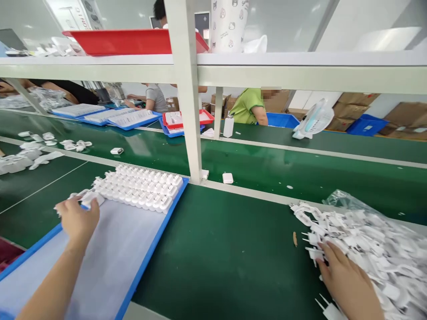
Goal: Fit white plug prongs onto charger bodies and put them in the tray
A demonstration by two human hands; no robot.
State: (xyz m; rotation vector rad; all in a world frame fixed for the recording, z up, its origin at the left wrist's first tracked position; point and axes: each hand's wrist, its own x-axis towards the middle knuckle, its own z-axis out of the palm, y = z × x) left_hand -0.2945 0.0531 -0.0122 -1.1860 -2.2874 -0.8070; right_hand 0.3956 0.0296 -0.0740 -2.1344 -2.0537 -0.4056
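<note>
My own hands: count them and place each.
2: the left hand at the rows of white pieces on the blue-rimmed tray, the right hand at the loose white heap.

Bright, cool, even light all over here! Pale glare sits on the green belt point(160, 153), on both sides of the post point(187, 111), and whitish highlights streak the glossy wall point(287, 22). Shadows? Faint and soft, just a grey wash on the tray point(110, 249). At the pile point(370, 235), white runs into white, fine edges smeared toward the lower right corner. The right hand point(348, 275) is slightly soft, the background hazy, a pixelated patch point(271, 93) sits beside the shirt point(248, 106), and wide-lens distortion stretches the edges.
</note>
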